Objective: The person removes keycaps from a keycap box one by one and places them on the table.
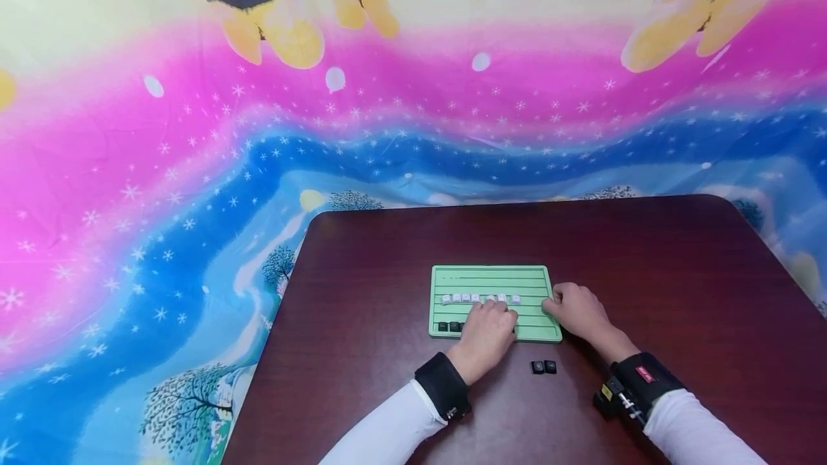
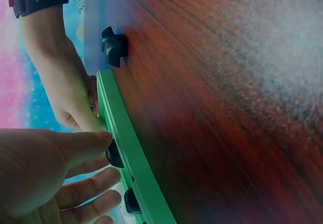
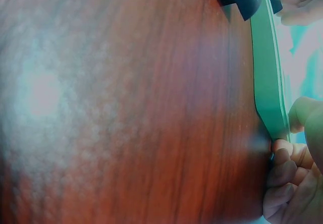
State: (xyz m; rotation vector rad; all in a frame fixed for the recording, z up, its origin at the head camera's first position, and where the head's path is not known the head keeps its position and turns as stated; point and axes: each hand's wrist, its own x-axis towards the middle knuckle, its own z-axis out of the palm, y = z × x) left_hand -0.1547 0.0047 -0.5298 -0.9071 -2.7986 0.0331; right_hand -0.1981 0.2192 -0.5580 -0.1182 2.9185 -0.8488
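So the green tray (image 1: 491, 273) is sitting on a dark reddish-brown table (image 1: 362, 293), and the person's got both hands on the job. Left hand (image 1: 489, 329) is over the near side, thumb and finger pinching a black keycap (image 2: 115, 155) right at the tray's near edge. Right hand (image 1: 581, 313) has fingers curled and thumb gripping the tray's right edge. There's a row of white keycaps (image 1: 456, 298) across the middle, and a couple of black ones (image 1: 442, 326) showing in the near-left corner, though the left hand hides part of that row. Two loose black keycaps (image 1: 550, 367) lie side by side on the table, just off the tray's near edge.
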